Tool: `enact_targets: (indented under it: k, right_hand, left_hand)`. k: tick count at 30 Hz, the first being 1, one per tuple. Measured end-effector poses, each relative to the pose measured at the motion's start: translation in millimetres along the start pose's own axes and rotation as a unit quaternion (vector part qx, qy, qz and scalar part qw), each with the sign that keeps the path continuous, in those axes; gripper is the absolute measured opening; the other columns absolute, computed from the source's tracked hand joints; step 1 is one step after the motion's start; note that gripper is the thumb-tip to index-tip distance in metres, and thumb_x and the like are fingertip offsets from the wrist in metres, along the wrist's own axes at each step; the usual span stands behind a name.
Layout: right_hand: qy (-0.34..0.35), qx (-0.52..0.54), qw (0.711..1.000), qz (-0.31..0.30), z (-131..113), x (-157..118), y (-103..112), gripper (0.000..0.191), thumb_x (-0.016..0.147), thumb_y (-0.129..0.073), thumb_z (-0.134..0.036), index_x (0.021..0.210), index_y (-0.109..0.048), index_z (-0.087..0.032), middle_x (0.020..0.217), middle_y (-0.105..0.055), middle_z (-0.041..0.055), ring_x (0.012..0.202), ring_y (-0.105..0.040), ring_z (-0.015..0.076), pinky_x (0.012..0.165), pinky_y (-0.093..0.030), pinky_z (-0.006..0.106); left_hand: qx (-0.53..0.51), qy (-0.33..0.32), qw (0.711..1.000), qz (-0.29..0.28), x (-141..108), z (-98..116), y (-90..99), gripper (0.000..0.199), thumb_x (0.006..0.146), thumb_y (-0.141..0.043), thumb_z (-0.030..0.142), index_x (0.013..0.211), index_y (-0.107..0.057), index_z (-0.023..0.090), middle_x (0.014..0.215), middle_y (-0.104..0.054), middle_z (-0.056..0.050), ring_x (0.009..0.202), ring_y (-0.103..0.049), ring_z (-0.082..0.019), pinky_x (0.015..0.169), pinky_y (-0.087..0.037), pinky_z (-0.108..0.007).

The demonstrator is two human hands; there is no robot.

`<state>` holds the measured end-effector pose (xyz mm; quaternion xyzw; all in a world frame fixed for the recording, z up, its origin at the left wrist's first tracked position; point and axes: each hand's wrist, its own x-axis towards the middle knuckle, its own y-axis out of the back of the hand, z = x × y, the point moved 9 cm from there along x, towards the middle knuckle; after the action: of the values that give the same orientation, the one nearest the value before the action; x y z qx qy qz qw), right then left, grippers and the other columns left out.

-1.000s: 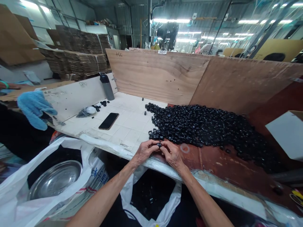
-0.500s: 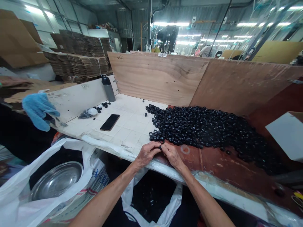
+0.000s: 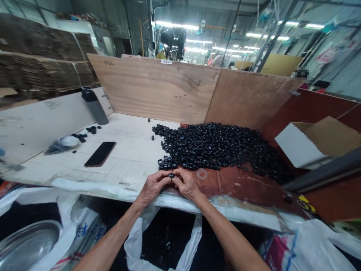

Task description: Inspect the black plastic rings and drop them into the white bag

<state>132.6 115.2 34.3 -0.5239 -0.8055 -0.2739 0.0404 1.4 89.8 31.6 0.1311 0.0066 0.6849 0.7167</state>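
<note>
Between the fingertips of both hands is a small black part [image 3: 170, 175], ring-like but too small to name exactly. My left hand [image 3: 154, 184] pinches it from one side, and my right hand [image 3: 184, 182] pinches it from the other. Both hands are just above the table's front edge. Right behind them spreads a large pile of small black parts [image 3: 214, 146], glossy and ring-like. Below the hands, an open white sack [image 3: 134, 241] hangs under the edge, with a few black parts visible in its dark inside.
On the table's left side lie a phone [image 3: 100, 154], a small clear bag [image 3: 60, 145] and a grey bottle [image 3: 95, 107]. Wooden boards [image 3: 158, 86] wall the back. An open white box [image 3: 299, 145] and yellow-handled scissors [image 3: 306, 203] are at right. A metal bowl [image 3: 31, 241] sits low left.
The view has turned to the right, so the table contents appear further left. Both hands stay together at the table edge, and the black part between them now shows more clearly.
</note>
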Motion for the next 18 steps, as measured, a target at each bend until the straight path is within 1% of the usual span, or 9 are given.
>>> enact_targets:
  k: [2, 4, 6, 8, 10, 13, 15, 16, 18]
  right_hand:
    - [-0.050, 0.044, 0.998, -0.019, 8, 1, -4, 0.014, 0.089, -0.053, -0.031, 0.095, -0.060, -0.021, 0.063, -0.057, -0.0029, 0.054, -0.053, 0.0125, 0.056, -0.043, 0.024]
    - [-0.101, 0.091, 0.990, -0.037, 17, 0, -9, 0.014, 0.089, -0.054, -0.034, 0.095, -0.057, -0.021, 0.055, -0.052, -0.0064, 0.046, -0.049, 0.0107, 0.049, -0.039, 0.022]
    - [-0.135, 0.126, 0.982, -0.049, 25, -1, -13, 0.015, 0.089, -0.055, -0.036, 0.092, -0.055, -0.021, 0.051, -0.049, -0.0084, 0.042, -0.046, 0.0092, 0.047, -0.037, 0.020]
    - [-0.155, 0.151, 0.975, -0.057, 29, -1, -16, 0.019, 0.089, -0.054, -0.039, 0.086, -0.054, -0.020, 0.051, -0.049, -0.0086, 0.040, -0.044, 0.0080, 0.045, -0.036, 0.019]
    - [-0.157, 0.162, 0.973, -0.052, 28, 0, -16, 0.022, 0.090, -0.054, -0.041, 0.085, -0.053, -0.020, 0.054, -0.049, -0.0079, 0.041, -0.045, 0.0075, 0.045, -0.037, 0.019]
    - [-0.128, 0.144, 0.981, -0.033, 19, 2, -11, 0.021, 0.089, -0.055, -0.039, 0.097, -0.056, -0.020, 0.062, -0.054, -0.0057, 0.048, -0.051, 0.0089, 0.048, -0.041, 0.020]
    - [-0.104, 0.111, 0.988, -0.024, 12, 2, -8, 0.019, 0.089, -0.055, -0.036, 0.099, -0.058, -0.020, 0.064, -0.056, -0.0043, 0.051, -0.053, 0.0100, 0.052, -0.043, 0.022]
    - [-0.095, 0.096, 0.991, -0.021, 10, 2, -7, 0.016, 0.088, -0.054, -0.034, 0.096, -0.059, -0.020, 0.062, -0.056, -0.0042, 0.051, -0.053, 0.0103, 0.053, -0.043, 0.022]
    - [-0.096, 0.094, 0.991, -0.018, 10, 1, -7, 0.012, 0.087, -0.054, -0.031, 0.093, -0.059, -0.021, 0.058, -0.054, -0.0054, 0.049, -0.051, 0.0101, 0.052, -0.041, 0.022]
  left_hand:
    - [0.028, -0.036, 0.999, 0.006, 1, 0, 1.1, 0.021, 0.086, -0.063, 0.029, 0.103, -0.072, 0.020, 0.108, -0.073, -0.005, 0.101, -0.067, -0.022, 0.095, -0.053, -0.035]
    - [0.059, -0.089, 0.994, 0.015, 0, 0, 0.7, 0.020, 0.088, -0.062, 0.029, 0.103, -0.072, 0.020, 0.108, -0.072, -0.006, 0.104, -0.066, -0.022, 0.098, -0.052, -0.037]
    - [0.078, -0.139, 0.987, 0.029, -2, 2, 0.3, 0.018, 0.090, -0.061, 0.028, 0.102, -0.072, 0.020, 0.108, -0.072, -0.007, 0.105, -0.066, -0.022, 0.099, -0.052, -0.038]
    - [0.084, -0.164, 0.982, 0.044, -4, 3, 1.2, 0.019, 0.090, -0.060, 0.028, 0.103, -0.072, 0.021, 0.109, -0.072, -0.007, 0.106, -0.066, -0.022, 0.099, -0.053, -0.038]
    - [0.078, -0.149, 0.984, 0.056, -3, 3, 4.5, 0.020, 0.088, -0.063, 0.030, 0.103, -0.073, 0.020, 0.109, -0.072, -0.006, 0.104, -0.067, -0.022, 0.098, -0.054, -0.038]
    - [0.049, -0.060, 0.996, 0.047, 2, -4, 8.7, 0.026, 0.086, -0.065, 0.036, 0.105, -0.073, 0.021, 0.108, -0.075, -0.005, 0.096, -0.070, -0.023, 0.090, -0.059, -0.036]
    - [0.030, -0.019, 0.999, 0.030, 4, -6, 8.7, 0.028, 0.085, -0.065, 0.039, 0.105, -0.073, 0.021, 0.105, -0.076, -0.004, 0.092, -0.072, -0.023, 0.084, -0.061, -0.034]
    - [0.029, -0.016, 0.999, 0.025, 4, -5, 8.3, 0.029, 0.085, -0.065, 0.040, 0.105, -0.073, 0.021, 0.105, -0.076, -0.004, 0.092, -0.072, -0.023, 0.084, -0.061, -0.034]
    - [0.045, -0.045, 0.997, 0.031, 4, -2, 8.6, 0.028, 0.085, -0.065, 0.039, 0.104, -0.073, 0.020, 0.106, -0.075, -0.005, 0.095, -0.071, -0.023, 0.090, -0.059, -0.037]
